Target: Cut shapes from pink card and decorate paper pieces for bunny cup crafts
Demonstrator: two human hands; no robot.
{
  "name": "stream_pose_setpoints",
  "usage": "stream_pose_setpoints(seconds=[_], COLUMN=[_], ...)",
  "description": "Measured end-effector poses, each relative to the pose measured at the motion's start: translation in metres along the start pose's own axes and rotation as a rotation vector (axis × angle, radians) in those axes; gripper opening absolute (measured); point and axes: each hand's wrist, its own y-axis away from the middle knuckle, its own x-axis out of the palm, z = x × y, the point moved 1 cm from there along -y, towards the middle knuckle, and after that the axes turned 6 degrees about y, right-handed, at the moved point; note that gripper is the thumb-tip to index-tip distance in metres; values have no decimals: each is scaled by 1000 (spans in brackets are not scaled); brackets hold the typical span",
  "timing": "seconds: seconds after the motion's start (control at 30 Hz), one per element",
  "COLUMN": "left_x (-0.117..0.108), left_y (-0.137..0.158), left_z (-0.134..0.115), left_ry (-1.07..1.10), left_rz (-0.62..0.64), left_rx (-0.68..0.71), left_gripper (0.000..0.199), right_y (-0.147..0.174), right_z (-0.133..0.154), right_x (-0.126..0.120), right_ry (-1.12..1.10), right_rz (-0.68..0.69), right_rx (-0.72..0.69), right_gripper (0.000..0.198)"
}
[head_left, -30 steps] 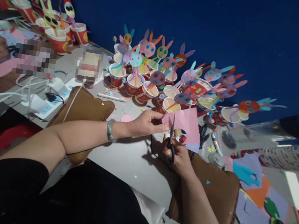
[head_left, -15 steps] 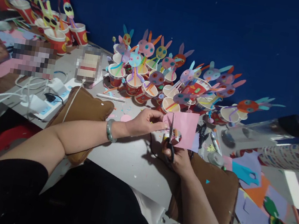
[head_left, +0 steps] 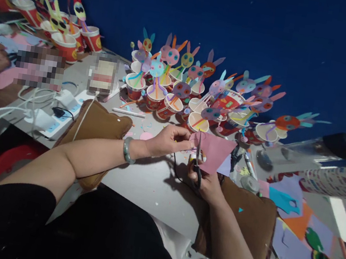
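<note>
In front of the paper cup (head_left: 193,118), your left grip (head_left: 168,142) pinches the pink sheet (head_left: 217,152) and your right grip (head_left: 208,183) holds the scissors (head_left: 197,166) across it. Cutting looks begun but unfinished.

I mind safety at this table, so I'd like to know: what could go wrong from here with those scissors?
The scissors in the right hand have their blades close to the left hand, so a slip might nick its fingertips. The pink paper also appears near a paper cup; turning the sheet could perhaps brush it.
</note>
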Motion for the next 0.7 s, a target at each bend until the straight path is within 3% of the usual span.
stream_pose_setpoints(seconds=[0.57, 0.7], left_x=[-2, 0], left_y=[-1, -1], left_z=[3, 3], left_ry=[43, 49], left_rz=[-49, -27], left_rx=[49, 37], left_gripper=[29, 28], right_y=[3, 2], right_z=[-18, -14], right_x=[1, 2], right_ry=[44, 55], right_rz=[-16, 11], right_rx=[22, 27], right_gripper=[39, 47])
